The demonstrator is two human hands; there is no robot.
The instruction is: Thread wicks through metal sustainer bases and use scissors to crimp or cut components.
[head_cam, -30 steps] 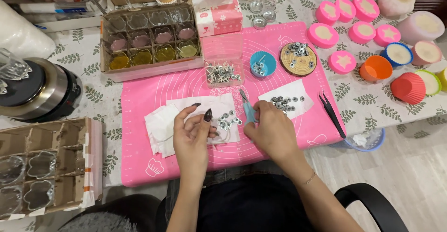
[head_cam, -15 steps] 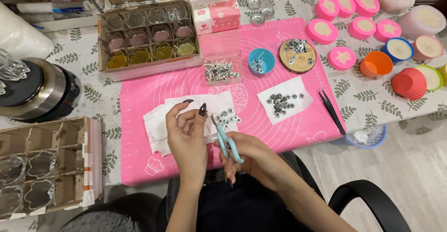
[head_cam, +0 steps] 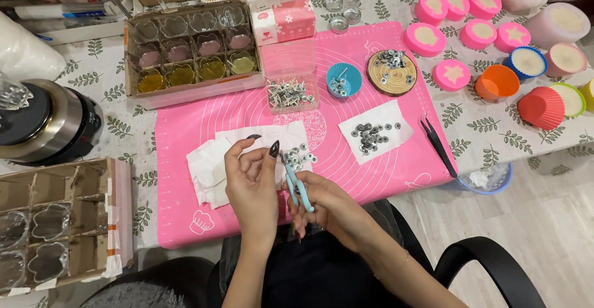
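Six pink round moulds [head_cam: 465, 11], one blue paper cup [head_cam: 344, 80], one wooden disc [head_cam: 391, 72], one pair of blue pliers [head_cam: 298, 186], one black pair of tweezers [head_cam: 438, 145], two cardboard trays [head_cam: 192, 48].

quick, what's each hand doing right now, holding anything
Left hand: fingers curled, pinching at the pliers' tip; what it pinches is too small to tell.
Right hand: closed on small blue-handled pliers.

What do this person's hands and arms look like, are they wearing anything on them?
Both forearms are bare, with no sleeves or gloves. The left hand has long, pointed fingernails painted a dark, near-black colour. The right hand shows a reddish painted nail, and a thin bracelet circles that wrist. No rings or watch can be made out.
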